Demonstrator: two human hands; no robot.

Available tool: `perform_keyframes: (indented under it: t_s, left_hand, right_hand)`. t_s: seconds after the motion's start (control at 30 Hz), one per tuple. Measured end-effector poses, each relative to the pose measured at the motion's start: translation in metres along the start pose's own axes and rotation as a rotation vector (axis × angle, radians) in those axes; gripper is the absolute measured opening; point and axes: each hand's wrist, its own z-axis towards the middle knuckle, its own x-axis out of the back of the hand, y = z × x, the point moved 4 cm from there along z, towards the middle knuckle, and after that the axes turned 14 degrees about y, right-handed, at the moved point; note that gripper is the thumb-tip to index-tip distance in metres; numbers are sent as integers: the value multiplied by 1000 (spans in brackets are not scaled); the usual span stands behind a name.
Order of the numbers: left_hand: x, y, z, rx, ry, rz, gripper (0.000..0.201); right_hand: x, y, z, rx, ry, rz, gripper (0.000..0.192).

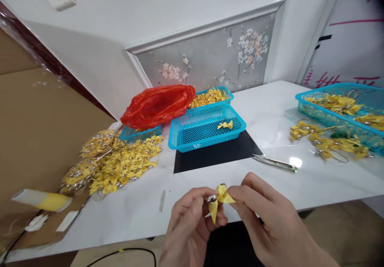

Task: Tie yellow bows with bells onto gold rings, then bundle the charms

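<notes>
Near the table's front edge, both of my hands are closed on one small yellow ribbon bow with a shiny silver bead on it. My left hand pinches it by the bead between thumb and fingers. On the other side, my right hand grips a ribbon tail between thumb and forefinger. Beyond my hands stands a blue plastic basket with a single yellow bow inside, partly on a black mat. Slim metal snips lie to the right of the mat.
Many yellow bows are heaped at left, near a red plastic bag over another basket. Behind is a basket of yellow pieces. At right, a blue basket holds bows, with loose bows before it. A cardboard box stands left.
</notes>
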Motion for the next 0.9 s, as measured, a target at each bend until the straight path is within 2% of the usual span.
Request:
perform_keyframes:
  t_s: [0.17,0.27,0.4,0.57,0.7,0.8,0.9]
  left_hand:
    - [-1,-1,1,-33,26,49,17]
    - [-3,-3,1,-47,2,97,17]
    - [-1,-4,3,-80,-17,167,18]
    - [-4,1,3,-304,-17,324,10]
    - [-10,9,-4,-502,24,404,11]
    - [-14,11,-8,-602,27,457,13]
    - [-14,13,-9,-680,48,499,14]
  right_hand:
    - [0,-2,2,-5,58,12,21]
    - [0,-3,5,-17,91,79,21]
    - [-1,-1,6,-45,78,123,23]
    - [1,3,0,-23,55,49,22]
    - [9,1,1,72,28,-77,25]
    - [16,-4,5,134,19,-116,22]
    - [15,-13,8,271,-9,-133,26]
